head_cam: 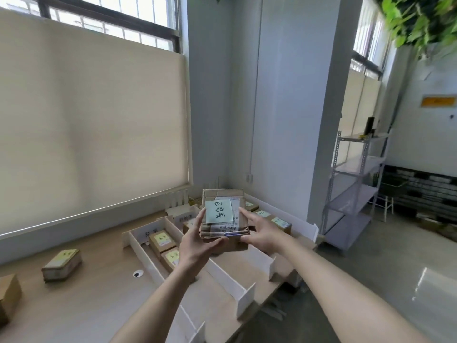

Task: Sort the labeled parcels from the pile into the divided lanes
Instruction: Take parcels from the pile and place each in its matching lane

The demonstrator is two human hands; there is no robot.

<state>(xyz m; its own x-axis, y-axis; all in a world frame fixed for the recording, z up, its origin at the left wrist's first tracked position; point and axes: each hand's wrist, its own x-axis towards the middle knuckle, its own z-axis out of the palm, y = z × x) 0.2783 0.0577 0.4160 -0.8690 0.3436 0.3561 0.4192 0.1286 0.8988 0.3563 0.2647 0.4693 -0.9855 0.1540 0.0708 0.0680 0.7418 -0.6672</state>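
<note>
A brown cardboard parcel (pixel 223 219) with a pale green handwritten note on top is held up above the divided lanes. My left hand (pixel 197 241) grips its left and near edge, thumb across the front. My right hand (pixel 259 231) holds its right side, forefinger stretched along the top edge. Below, white dividers (pixel 222 273) split the wooden table into lanes. Two yellow-labelled parcels (pixel 162 240) lie in the left lane, and several green-labelled parcels (pixel 279 222) line the right lane. Two more parcels wait on the table at left, one yellow-labelled (pixel 61 264) and one at the edge (pixel 8 297).
A wooden table (pixel 99 293) stands against a window with a beige blind. A small white-rimmed hole (pixel 138 273) sits in the tabletop. White lane signs (pixel 183 217) stand at the far end. A grey metal shelf rack (pixel 356 191) stands to the right on the floor.
</note>
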